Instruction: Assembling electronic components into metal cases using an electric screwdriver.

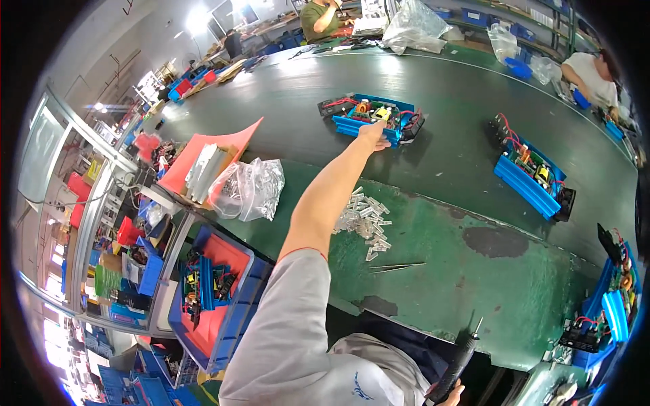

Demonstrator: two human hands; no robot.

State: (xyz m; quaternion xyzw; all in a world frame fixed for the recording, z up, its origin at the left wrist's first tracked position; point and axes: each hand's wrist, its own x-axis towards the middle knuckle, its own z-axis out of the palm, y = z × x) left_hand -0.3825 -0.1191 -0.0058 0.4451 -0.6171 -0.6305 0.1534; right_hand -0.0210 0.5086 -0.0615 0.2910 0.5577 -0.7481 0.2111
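Observation:
My left arm stretches out over the dark belt, and my left hand (376, 134) is closed on the near wall of a blue metal housing (352, 127). Inside that housing sit a circuit board (383, 114) with a yellow transformer and copper coil, and red wires; black fan-like end pieces stick out at both ends. My fingertips are partly hidden behind the hand. Low in the view, close to my body, my right hand (455, 395) grips a black electric screwdriver (456, 365), its bit pointing up and away. Only part of that hand shows.
A second blue housing (529, 177) lies on the belt (284, 95) to the right, others at the far right. Clear plastic pieces (365, 218) and tweezers (398, 268) lie on the green bench. Left are a plastic bag (252, 189) and a blue crate (237, 331). Co-workers sit beyond.

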